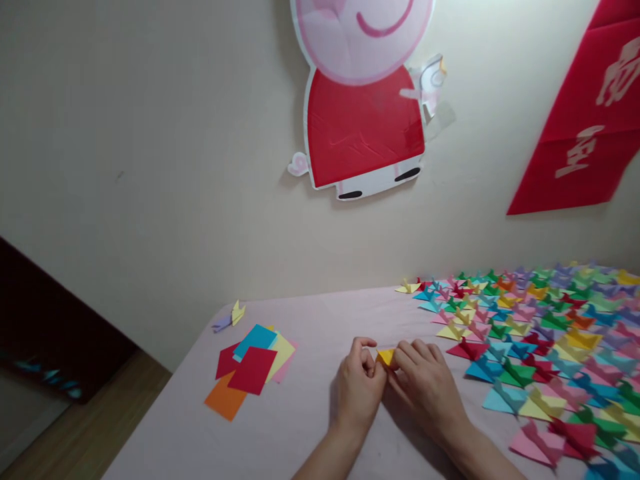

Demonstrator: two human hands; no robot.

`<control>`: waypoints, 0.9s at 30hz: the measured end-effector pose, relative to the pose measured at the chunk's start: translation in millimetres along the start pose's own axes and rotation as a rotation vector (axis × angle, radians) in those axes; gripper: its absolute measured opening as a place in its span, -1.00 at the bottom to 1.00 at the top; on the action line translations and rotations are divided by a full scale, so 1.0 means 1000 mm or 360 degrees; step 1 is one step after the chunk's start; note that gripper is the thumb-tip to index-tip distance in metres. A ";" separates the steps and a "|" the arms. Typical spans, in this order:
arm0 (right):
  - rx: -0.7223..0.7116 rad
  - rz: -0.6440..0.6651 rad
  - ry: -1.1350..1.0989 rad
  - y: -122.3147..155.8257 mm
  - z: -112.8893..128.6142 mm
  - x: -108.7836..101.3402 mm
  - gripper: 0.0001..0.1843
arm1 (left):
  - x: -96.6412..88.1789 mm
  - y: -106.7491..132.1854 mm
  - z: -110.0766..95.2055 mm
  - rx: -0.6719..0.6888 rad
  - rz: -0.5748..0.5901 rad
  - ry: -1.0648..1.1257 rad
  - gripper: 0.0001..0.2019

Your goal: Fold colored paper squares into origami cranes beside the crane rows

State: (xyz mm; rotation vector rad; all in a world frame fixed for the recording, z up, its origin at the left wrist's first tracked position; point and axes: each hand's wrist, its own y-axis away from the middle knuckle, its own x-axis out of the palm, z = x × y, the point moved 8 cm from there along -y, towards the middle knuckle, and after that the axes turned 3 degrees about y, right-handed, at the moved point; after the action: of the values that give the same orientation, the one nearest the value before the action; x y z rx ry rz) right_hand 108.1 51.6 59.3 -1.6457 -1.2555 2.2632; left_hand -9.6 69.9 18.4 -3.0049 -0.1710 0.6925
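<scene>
A small yellow folded paper (385, 356) is pinched between both my hands just above the pale pink table (310, 413). My left hand (359, 388) curls its fingers round the paper's left side. My right hand (426, 385) grips the right side with fingertips pressed on it. Most of the paper is hidden by my fingers. A loose stack of flat coloured paper squares (253, 368), red, blue, yellow and orange, lies to the left of my hands.
Several rows of folded coloured paper figures (540, 347) cover the table's right side. Two small folded pieces (231, 316) lie near the far left corner. A cartoon pig sticker (365, 120) and a red banner (580, 127) hang on the wall. Wooden floor (75, 427) lies at left.
</scene>
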 end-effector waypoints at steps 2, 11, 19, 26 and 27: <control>0.0022 0.0015 0.0001 0.000 -0.003 0.000 -0.81 | -0.001 0.000 0.001 0.0006 -0.0009 0.0002 -0.78; 0.0254 0.0125 -0.0232 0.005 -0.021 0.009 -0.83 | -0.013 0.000 -0.009 0.0291 -0.0205 -0.0010 -0.64; 0.0332 0.0294 -0.0335 0.006 -0.018 0.019 -0.85 | -0.003 0.003 -0.020 0.0436 -0.0016 -0.0396 -0.64; 0.0653 0.0094 -0.0402 0.014 -0.054 0.016 -0.87 | 0.001 0.005 -0.020 0.0454 0.0022 -0.0424 -0.64; 0.0667 0.0134 -0.0363 0.016 -0.055 0.020 -0.88 | 0.001 0.005 -0.020 0.0457 0.0030 -0.0407 -0.61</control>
State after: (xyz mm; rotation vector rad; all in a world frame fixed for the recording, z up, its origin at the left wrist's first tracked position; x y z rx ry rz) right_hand 151.4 82.1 29.0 -1.3433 -0.6792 2.5956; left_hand 1.0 64.5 35.4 -2.6432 -0.0475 1.0076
